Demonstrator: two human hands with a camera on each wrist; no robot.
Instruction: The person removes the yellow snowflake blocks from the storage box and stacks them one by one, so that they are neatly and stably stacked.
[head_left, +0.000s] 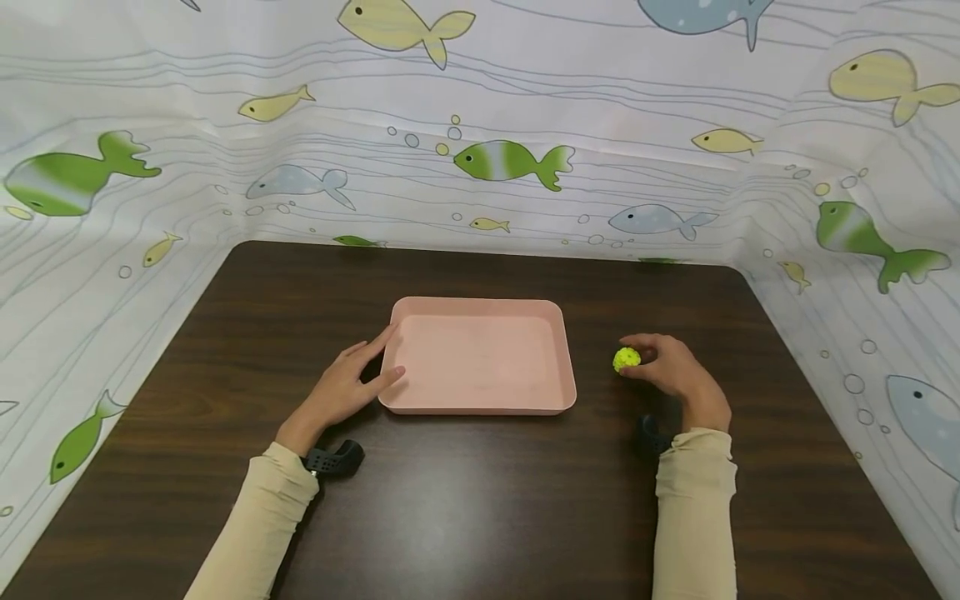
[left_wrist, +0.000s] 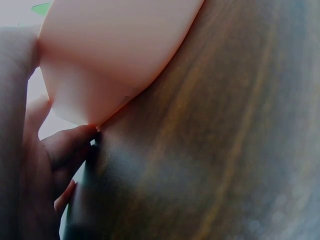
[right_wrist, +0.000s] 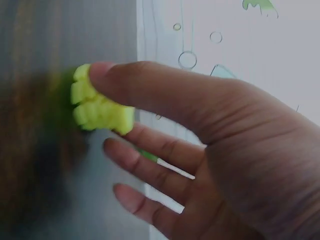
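Observation:
A shallow pink tray (head_left: 480,358) lies on the dark wooden table. My left hand (head_left: 341,389) holds its left side, the thumb (left_wrist: 30,47) over the rim and the fingers (left_wrist: 72,140) against the outer wall. To the right of the tray, my right hand (head_left: 671,367) pinches a small bright yellow knobby ball (head_left: 626,359) between thumb and index finger. Seen from the right wrist, the thumb (right_wrist: 145,82) presses across the yellow ball (right_wrist: 102,107), while the other fingers spread below it. The inside of the tray shows bare.
The dark wood-grain table (head_left: 450,508) spreads around the tray. White cloth with printed fish (head_left: 513,160) surrounds it at the back and both sides. A black wrist strap (head_left: 335,459) sits at the left wrist, and another dark band (head_left: 654,435) at the right.

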